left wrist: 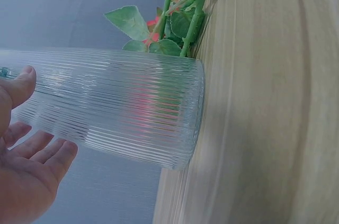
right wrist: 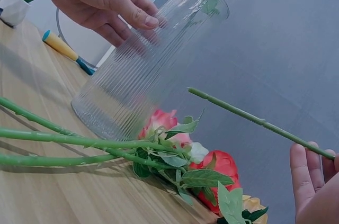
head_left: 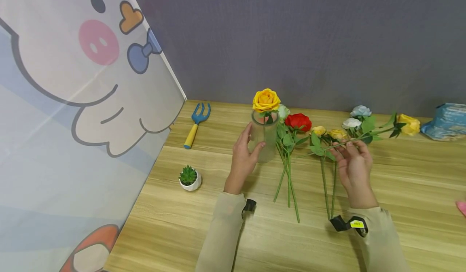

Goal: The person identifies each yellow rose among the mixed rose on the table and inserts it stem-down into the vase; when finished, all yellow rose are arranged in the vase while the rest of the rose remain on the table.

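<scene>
A clear ribbed glass vase (head_left: 265, 144) stands upright on the wooden table, holding one yellow-orange rose (head_left: 266, 100). My left hand (head_left: 244, 156) grips the vase's side, thumb and fingers around it; the left wrist view shows the ribbed glass close up. My right hand (head_left: 354, 168) pinches the green stem (right wrist: 254, 121) of another yellow rose (head_left: 409, 125). That rose's bloom points right, and the stem's cut end points left toward the vase. Next to the vase lie a red rose (head_left: 298, 121) and a pale one (head_left: 282, 112), their stems crossing.
Two smaller yellow roses (head_left: 337, 134) lie under the held stem. Behind the right hand are a white rose (head_left: 351, 123) and a light blue one (head_left: 361, 111). A blue bag (head_left: 445, 121) stands far right. On the left are a hand fork (head_left: 195, 126) and a potted succulent (head_left: 189, 177).
</scene>
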`<state>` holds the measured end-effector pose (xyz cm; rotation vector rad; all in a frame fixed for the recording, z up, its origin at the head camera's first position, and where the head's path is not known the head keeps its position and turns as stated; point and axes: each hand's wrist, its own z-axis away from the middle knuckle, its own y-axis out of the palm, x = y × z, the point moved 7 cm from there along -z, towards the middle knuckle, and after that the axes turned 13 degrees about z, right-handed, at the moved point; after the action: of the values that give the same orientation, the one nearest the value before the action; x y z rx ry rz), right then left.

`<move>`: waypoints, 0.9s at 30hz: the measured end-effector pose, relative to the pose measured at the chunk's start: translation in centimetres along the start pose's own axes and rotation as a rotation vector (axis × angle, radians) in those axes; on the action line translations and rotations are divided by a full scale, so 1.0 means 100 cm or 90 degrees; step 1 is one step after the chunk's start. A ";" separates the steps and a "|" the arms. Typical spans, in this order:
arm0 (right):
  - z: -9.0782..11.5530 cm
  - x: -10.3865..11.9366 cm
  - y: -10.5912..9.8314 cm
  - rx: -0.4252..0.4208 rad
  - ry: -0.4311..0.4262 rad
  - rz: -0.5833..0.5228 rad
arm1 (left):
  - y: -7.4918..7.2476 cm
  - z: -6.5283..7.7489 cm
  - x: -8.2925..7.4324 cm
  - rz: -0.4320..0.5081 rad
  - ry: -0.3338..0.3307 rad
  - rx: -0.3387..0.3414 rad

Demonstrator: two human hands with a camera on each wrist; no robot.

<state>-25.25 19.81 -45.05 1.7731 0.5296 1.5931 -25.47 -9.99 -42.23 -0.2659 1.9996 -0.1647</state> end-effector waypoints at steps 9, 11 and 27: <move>0.000 0.001 -0.002 -0.024 -0.006 0.003 | 0.000 0.000 -0.001 0.003 0.005 -0.002; 0.000 0.001 -0.002 -0.027 -0.006 0.003 | 0.000 0.000 -0.001 0.003 0.005 -0.002; 0.000 0.001 -0.003 -0.060 -0.007 -0.022 | 0.000 0.000 -0.001 0.002 0.002 0.001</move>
<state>-25.21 20.07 -45.22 1.6933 0.4694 1.5585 -25.40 -10.01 -42.19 -0.2606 2.0027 -0.1652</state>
